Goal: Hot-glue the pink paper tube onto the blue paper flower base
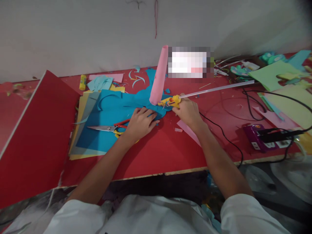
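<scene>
My right hand (187, 110) is closed round a yellow glue gun (172, 101), with a long clear glue stick (216, 89) running out of its back to the right. The gun's nozzle is at the base of a pink paper cone (159, 76), which stands tilted slightly right on blue cut paper (134, 99). My left hand (142, 121) lies palm down on the blue paper's front edge, fingers spread. Beside my left wrist, scissors (107, 128) with red and yellow handles rest on blue sheets (92, 138), their handles partly hidden.
A red panel (39, 139) stands at the left. A glue stick tube (83, 82) and paper scraps (101, 83) lie behind the sheets. At the right are a purple box (255, 138), black cables (225, 135) and coloured papers (292, 104). A blurred-out screen is behind the cone.
</scene>
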### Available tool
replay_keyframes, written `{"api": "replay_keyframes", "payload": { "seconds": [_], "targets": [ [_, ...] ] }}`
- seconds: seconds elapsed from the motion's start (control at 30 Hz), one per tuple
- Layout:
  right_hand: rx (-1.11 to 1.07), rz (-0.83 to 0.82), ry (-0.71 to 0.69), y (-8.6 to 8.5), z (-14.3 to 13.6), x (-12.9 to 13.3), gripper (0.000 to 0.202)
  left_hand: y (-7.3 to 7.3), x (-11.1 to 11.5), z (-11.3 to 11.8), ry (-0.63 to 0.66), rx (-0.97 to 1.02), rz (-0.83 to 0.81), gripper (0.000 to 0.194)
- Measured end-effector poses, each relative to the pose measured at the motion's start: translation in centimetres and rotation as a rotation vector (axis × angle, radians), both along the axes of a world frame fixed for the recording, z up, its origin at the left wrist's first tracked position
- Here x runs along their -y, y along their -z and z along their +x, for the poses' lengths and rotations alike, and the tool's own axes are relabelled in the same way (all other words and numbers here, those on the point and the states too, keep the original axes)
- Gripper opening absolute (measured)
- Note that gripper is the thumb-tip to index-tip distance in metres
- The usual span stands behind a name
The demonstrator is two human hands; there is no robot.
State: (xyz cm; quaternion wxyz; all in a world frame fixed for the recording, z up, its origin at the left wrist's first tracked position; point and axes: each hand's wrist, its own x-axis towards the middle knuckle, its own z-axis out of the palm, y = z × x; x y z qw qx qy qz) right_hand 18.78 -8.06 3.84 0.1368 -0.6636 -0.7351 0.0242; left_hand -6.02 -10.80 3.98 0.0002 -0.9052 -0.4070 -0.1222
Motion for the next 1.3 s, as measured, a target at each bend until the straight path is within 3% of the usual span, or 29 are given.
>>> {"api": "replay_keyframes", "payload": {
  "seconds": [0.23,0.87,1.3],
  "targets": [
    [0.011,-0.030,0.048,-0.2,0.6,-0.1,0.030,0.2,-0.1,0.0,0.003,-0.003,0.010,0.038],
    [-0.060,0.066,0.021,0.1,0.1,0.1,0.028,0.2,0.0,-0.1,0.012,-0.007,0.011,0.038],
    [-0.077,0.047,0.017,0.3,-0.7,0.3,0.028,0.2,-0.1,-0.1,0.016,-0.020,0.018,0.038]
  ]
}}
